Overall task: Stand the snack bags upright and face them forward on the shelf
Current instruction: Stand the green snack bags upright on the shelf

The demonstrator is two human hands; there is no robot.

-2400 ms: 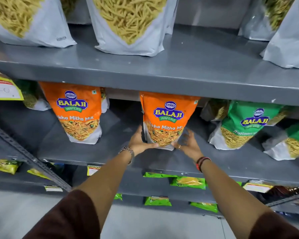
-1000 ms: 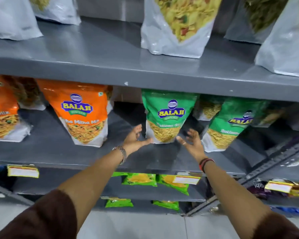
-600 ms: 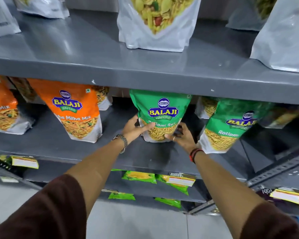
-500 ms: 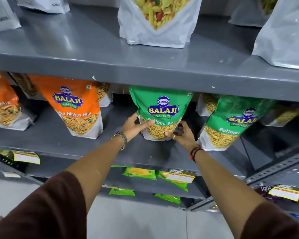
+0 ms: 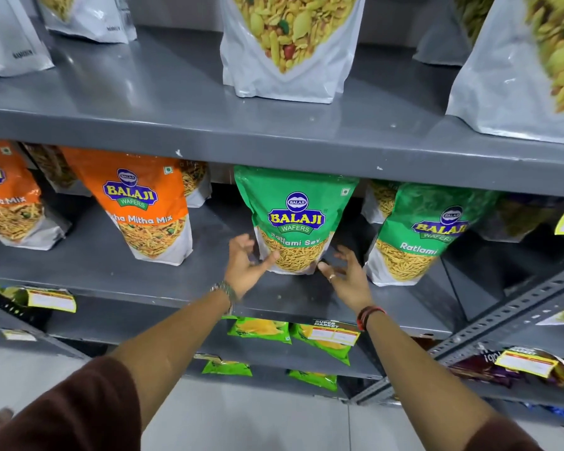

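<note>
Standing on the grey metal middle shelf (image 5: 183,281) is a green plastic snack bag with a blue and yellow label (image 5: 295,219), and it looks upright with its front facing out. In the head view, the left hand (image 5: 245,265) is just beside the bag's lower left corner, with its thumb very close to the bag or touching it. The right hand (image 5: 345,275) is just beside the lower right corner. Both hands have their fingers spread apart and hold nothing.

To the right stands a second green snack bag (image 5: 420,242), tilted a little and partly turned. To the left stands an orange snack bag (image 5: 144,206), also leaning a bit.

The green bag looks light and soft. Its skin is thin and shiny, so it may be slippery and crinkly. The thin sticks inside could snap if squeezed hard. I think the best place to hold it is low down on both side edges, near the white bottom, with gentle, flat fingers. A push up high could tip it over.
</note>
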